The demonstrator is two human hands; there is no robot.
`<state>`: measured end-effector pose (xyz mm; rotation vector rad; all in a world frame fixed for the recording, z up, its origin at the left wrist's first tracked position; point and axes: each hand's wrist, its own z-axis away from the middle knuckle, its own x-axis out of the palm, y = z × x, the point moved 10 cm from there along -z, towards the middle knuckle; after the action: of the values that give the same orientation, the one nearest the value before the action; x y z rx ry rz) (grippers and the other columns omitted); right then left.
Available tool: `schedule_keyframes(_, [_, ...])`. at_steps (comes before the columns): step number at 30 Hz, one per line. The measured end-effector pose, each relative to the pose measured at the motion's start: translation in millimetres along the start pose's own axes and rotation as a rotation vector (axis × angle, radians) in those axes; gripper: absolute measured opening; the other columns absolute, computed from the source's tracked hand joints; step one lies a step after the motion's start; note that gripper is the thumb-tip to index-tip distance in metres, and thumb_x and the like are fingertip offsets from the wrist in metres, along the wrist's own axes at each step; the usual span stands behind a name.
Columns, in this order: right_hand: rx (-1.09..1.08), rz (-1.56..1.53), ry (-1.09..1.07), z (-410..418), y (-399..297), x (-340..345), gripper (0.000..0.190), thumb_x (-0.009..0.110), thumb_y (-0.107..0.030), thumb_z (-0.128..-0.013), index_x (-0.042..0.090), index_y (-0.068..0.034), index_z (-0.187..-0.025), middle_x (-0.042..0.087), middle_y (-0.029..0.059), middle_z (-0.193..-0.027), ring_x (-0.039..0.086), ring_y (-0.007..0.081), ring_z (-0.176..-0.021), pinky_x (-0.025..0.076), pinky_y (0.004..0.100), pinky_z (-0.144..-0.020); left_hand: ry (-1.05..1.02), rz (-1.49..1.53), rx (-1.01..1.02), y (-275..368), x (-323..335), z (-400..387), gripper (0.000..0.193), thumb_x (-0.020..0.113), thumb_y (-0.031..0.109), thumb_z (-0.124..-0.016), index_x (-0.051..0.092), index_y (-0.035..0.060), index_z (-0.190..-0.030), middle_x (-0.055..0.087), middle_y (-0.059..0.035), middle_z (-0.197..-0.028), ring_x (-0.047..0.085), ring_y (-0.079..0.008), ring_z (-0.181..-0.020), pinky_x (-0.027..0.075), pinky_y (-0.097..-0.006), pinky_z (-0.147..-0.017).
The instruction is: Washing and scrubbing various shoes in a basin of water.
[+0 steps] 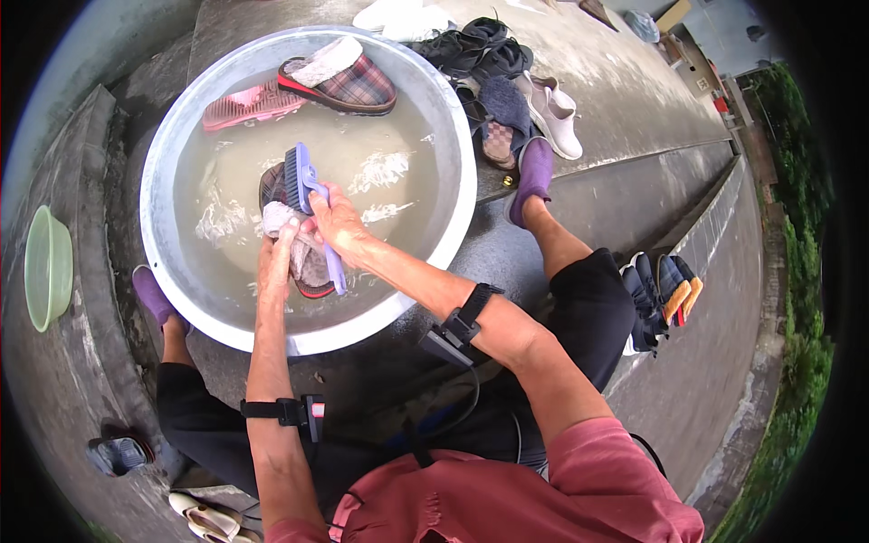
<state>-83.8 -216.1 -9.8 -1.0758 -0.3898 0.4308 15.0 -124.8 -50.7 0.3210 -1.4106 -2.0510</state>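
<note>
A large round basin (451, 203) of cloudy water stands between my feet. My left hand (275, 261) grips a plaid slipper (311, 261) with fleecy lining and a red sole edge, held over the water. In my right hand (337, 220) is a purple scrub brush (304, 178), its dark bristles turned toward the slipper's plaid toe. Whether the bristles touch the fabric I cannot tell. A second plaid slipper (360, 81) with white fleece lies at the basin's far side. Beside it a pink plastic slipper (251, 107) sits partly in the water.
Dark shoes (489, 51), a blue fuzzy slipper (506, 108) and pale slip-ons (553, 112) crowd the basin's far right. More footwear (662, 295) stands on the ledge at right. A green plastic basin (49, 268) is at left. Concrete steps (95, 176) edge the left side.
</note>
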Motion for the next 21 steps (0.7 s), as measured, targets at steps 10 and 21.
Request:
schedule_keyframes(10, [-0.434, 0.654, -0.107, 72, -41, -20, 0.030, 0.046, -0.017, -0.088, 0.043, -0.007, -0.116, 0.061, 0.0153, -0.072, 0.061, 0.0282, -0.063, 0.047, 0.0388, -0.063, 0.197, -0.026, 0.022, -5, -32, -4, 0.052, 0.047, 0.042, -0.083, 0.055, -0.0033, -0.106, 0.057, -0.0138, -0.101, 0.053, -0.0217, -0.094, 0.042, -0.0322, -0.081])
schedule_keyframes(21, [-0.429, 0.873, 0.081, -48, -62, -33, 0.032, 0.046, -0.025, -0.084, 0.046, -0.005, -0.109, 0.059, 0.0247, -0.084, 0.057, 0.0412, -0.083, 0.044, 0.0461, -0.072, 0.188, -0.097, 0.068, -3, -13, -9, 0.052, 0.053, 0.039, -0.076, 0.056, -0.0054, -0.103, 0.057, -0.0138, -0.096, 0.052, -0.0231, -0.090, 0.041, -0.0321, -0.079])
